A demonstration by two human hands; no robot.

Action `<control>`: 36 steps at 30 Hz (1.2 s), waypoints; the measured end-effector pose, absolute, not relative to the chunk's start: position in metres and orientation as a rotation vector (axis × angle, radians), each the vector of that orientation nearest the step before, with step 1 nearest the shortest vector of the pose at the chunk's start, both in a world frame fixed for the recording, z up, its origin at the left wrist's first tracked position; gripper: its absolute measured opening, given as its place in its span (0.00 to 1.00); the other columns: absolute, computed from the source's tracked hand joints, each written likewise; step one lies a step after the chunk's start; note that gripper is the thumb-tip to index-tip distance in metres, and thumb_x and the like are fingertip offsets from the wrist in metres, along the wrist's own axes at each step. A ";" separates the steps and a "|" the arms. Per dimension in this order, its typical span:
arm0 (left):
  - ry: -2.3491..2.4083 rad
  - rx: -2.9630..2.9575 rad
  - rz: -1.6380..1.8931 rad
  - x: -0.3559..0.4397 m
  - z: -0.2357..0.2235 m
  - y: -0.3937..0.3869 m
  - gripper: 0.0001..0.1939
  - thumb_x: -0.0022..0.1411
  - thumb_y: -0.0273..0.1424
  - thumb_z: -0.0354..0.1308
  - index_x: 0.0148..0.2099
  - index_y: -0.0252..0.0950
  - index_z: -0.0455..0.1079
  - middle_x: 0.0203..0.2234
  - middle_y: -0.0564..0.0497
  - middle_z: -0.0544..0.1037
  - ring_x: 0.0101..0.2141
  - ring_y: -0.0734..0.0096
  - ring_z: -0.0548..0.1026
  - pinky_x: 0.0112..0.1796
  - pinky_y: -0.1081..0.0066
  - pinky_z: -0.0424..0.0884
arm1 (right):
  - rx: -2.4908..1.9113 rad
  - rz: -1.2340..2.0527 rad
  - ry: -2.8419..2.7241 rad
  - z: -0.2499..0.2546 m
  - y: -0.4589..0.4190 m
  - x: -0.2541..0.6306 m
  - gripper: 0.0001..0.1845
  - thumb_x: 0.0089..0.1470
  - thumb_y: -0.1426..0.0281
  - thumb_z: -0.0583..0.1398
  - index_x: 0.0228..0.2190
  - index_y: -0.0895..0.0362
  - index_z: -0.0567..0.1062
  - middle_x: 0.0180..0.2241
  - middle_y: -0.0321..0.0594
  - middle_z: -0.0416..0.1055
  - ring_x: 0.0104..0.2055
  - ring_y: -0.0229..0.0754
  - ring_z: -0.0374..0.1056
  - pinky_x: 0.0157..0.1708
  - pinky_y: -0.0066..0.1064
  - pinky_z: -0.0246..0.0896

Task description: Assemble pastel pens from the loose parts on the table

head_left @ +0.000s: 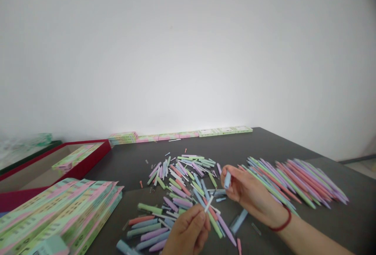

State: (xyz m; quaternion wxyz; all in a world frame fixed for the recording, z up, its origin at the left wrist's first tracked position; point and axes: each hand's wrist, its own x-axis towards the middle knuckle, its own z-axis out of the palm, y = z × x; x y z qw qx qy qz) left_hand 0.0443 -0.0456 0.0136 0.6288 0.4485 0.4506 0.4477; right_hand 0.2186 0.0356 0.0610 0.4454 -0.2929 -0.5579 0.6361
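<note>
Low at the middle, my left hand pinches a thin white pen refill, its dark tip pointing up and away. To the right and slightly higher, my right hand has its fingers closed round a short light-blue pen barrel piece. The two pieces are apart. Beneath and beyond both hands spreads a loose pile of pastel pen parts in green, purple, blue and coral, mixed with white refills. A blue barrel part with a clear end lies below my right wrist, which wears a red band.
Rows of pastel pens lie at the right on the dark table. Stacked printed boxes fill the near left, beside a red box holding more. A line of flat boxes runs along the white wall.
</note>
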 end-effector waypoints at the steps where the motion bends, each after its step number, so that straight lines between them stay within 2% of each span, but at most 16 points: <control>1: 1.043 1.026 1.042 0.045 0.014 -0.046 0.24 0.49 0.54 0.56 0.24 0.37 0.60 0.12 0.63 0.53 0.14 0.84 0.49 0.16 0.77 0.39 | -0.776 1.368 -1.565 0.062 0.035 0.220 0.16 0.59 0.57 0.51 0.29 0.56 0.67 0.20 0.31 0.58 0.20 0.34 0.52 0.21 0.26 0.50; 4: 1.060 1.006 1.100 0.045 0.015 -0.046 0.23 0.51 0.53 0.55 0.25 0.37 0.60 0.12 0.63 0.54 0.14 0.84 0.47 0.16 0.77 0.38 | -0.845 0.703 -2.167 0.059 0.035 0.223 0.12 0.57 0.60 0.54 0.31 0.55 0.69 0.28 0.38 0.67 0.30 0.40 0.61 0.31 0.30 0.54; 7: 1.085 1.008 1.114 0.042 0.015 -0.045 0.21 0.54 0.51 0.53 0.26 0.38 0.59 0.11 0.64 0.54 0.12 0.84 0.45 0.15 0.77 0.37 | -0.826 0.404 -2.532 0.050 0.037 0.222 0.10 0.58 0.63 0.53 0.32 0.55 0.71 0.31 0.41 0.70 0.33 0.43 0.65 0.33 0.31 0.55; 10: 1.103 1.023 1.134 0.038 0.015 -0.044 0.20 0.56 0.50 0.52 0.27 0.38 0.59 0.11 0.64 0.56 0.11 0.85 0.46 0.14 0.77 0.38 | -0.874 0.449 -2.507 0.046 0.039 0.219 0.10 0.59 0.64 0.52 0.33 0.54 0.71 0.30 0.38 0.71 0.31 0.41 0.66 0.32 0.29 0.55; 14: 1.115 0.981 1.156 0.037 0.013 -0.043 0.21 0.53 0.51 0.54 0.26 0.38 0.59 0.11 0.64 0.56 0.11 0.85 0.47 0.13 0.78 0.39 | -0.945 0.495 -2.412 0.049 0.039 0.220 0.09 0.59 0.64 0.53 0.32 0.54 0.71 0.27 0.36 0.71 0.28 0.39 0.65 0.30 0.28 0.55; 19: 1.121 0.938 1.175 0.037 0.010 -0.041 0.22 0.50 0.52 0.56 0.26 0.38 0.60 0.11 0.64 0.55 0.11 0.85 0.47 0.13 0.78 0.38 | -0.902 0.447 -2.484 0.042 0.039 0.219 0.09 0.59 0.66 0.53 0.34 0.54 0.71 0.31 0.39 0.72 0.33 0.42 0.66 0.34 0.30 0.57; 24: 1.078 0.970 1.196 0.038 0.009 -0.041 0.21 0.53 0.51 0.55 0.26 0.38 0.59 0.11 0.65 0.55 0.10 0.86 0.46 0.13 0.77 0.38 | -0.897 0.462 -2.444 0.029 0.039 0.215 0.10 0.59 0.67 0.51 0.36 0.55 0.71 0.35 0.42 0.72 0.38 0.44 0.66 0.38 0.32 0.58; 26: 1.063 0.990 1.211 0.038 0.008 -0.041 0.21 0.54 0.51 0.54 0.26 0.38 0.59 0.10 0.65 0.55 0.10 0.86 0.46 0.12 0.77 0.37 | -0.915 0.505 -2.468 0.026 0.040 0.214 0.09 0.58 0.66 0.53 0.31 0.55 0.71 0.29 0.40 0.70 0.33 0.43 0.66 0.34 0.32 0.58; 29: 1.072 0.971 1.197 0.038 0.005 -0.040 0.20 0.54 0.51 0.53 0.27 0.38 0.59 0.10 0.65 0.54 0.10 0.85 0.45 0.12 0.77 0.37 | -0.950 0.698 -2.205 0.027 0.044 0.214 0.09 0.59 0.65 0.52 0.33 0.55 0.69 0.29 0.37 0.68 0.31 0.40 0.64 0.32 0.29 0.57; 31: 1.083 0.945 1.193 0.038 0.003 -0.040 0.20 0.54 0.50 0.53 0.27 0.38 0.60 0.11 0.65 0.55 0.10 0.85 0.44 0.12 0.78 0.36 | -1.000 0.968 -1.995 0.030 0.047 0.214 0.13 0.60 0.61 0.49 0.31 0.56 0.67 0.19 0.30 0.59 0.20 0.35 0.55 0.21 0.25 0.51; 33: 1.075 0.939 1.194 0.037 0.002 -0.040 0.20 0.54 0.50 0.54 0.27 0.38 0.60 0.12 0.65 0.55 0.10 0.86 0.44 0.12 0.78 0.36 | -0.989 1.169 -1.831 0.034 0.049 0.216 0.15 0.60 0.58 0.48 0.30 0.56 0.64 0.16 0.26 0.50 0.16 0.32 0.46 0.16 0.24 0.44; 35: 1.062 0.924 1.213 0.037 0.003 -0.039 0.20 0.52 0.50 0.56 0.26 0.38 0.60 0.12 0.65 0.55 0.11 0.86 0.44 0.12 0.79 0.37 | -0.952 1.143 -1.756 0.038 0.047 0.218 0.15 0.60 0.58 0.47 0.31 0.56 0.64 0.16 0.25 0.48 0.16 0.32 0.45 0.15 0.23 0.42; 36: 1.056 0.908 1.232 0.037 0.003 -0.039 0.21 0.51 0.50 0.57 0.26 0.37 0.61 0.13 0.64 0.55 0.11 0.86 0.45 0.12 0.79 0.38 | -0.938 1.053 -1.777 0.039 0.046 0.220 0.15 0.61 0.59 0.47 0.32 0.56 0.64 0.16 0.26 0.51 0.16 0.33 0.47 0.16 0.23 0.44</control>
